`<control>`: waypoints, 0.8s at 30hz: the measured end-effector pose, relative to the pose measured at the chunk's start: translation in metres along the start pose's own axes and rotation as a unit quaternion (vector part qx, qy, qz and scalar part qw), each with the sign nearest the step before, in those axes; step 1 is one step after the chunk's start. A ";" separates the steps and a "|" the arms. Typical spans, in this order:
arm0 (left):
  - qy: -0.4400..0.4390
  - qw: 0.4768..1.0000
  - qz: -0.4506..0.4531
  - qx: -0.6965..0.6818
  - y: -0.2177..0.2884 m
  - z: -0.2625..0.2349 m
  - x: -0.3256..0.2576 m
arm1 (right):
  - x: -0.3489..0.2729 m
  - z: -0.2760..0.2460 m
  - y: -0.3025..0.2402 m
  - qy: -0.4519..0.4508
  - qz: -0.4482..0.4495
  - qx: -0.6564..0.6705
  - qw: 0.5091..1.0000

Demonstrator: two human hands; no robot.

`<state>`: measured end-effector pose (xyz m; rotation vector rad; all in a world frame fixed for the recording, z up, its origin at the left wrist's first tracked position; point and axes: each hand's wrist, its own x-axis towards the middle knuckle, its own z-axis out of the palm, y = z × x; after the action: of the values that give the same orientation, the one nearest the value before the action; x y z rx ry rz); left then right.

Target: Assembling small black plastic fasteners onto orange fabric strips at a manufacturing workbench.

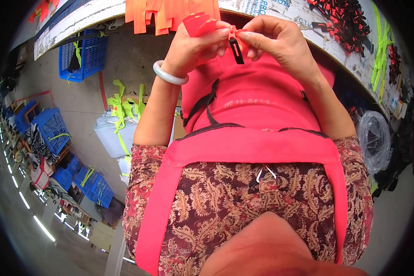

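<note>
Close together at the table edge, my two hands work on a small zipper pull [236,49] with a red-orange top and a slotted black tab that hangs down. My left hand [195,46] is closed around several orange strips [198,24], whose flat ends stick out above the fingers. Its thumb and fingertips also reach the pull's left side. The thumb and forefinger of my right hand [278,43] pinch the red-orange top from the right. Fingers hide just how the pull and the strips meet.
On the table [303,23] lie more orange strips [163,14] over the near edge, a heap of black-and-red pulls [345,25] and yellow-green strips [381,50]. A red apron [257,99] covers my lap. Blue crates [82,55] and a pale wrapped stack [117,131] stand on the left.
</note>
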<state>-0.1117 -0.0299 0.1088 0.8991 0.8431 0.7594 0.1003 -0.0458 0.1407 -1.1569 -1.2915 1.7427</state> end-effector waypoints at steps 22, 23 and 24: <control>-0.016 0.999 -0.032 0.037 0.001 0.001 -0.001 | -0.002 -0.005 0.004 -0.012 0.013 -0.063 0.998; -0.017 0.999 -0.032 0.036 0.001 0.000 -0.001 | -0.002 -0.006 0.004 -0.025 0.019 -0.063 0.997; -0.028 0.998 -0.036 0.030 0.001 0.000 -0.001 | -0.001 -0.006 0.005 -0.025 0.019 -0.064 0.997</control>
<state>-0.1123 -0.0304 0.1098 0.9345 0.8481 0.6462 0.1066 -0.0458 0.1359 -1.2239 -1.4367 1.7484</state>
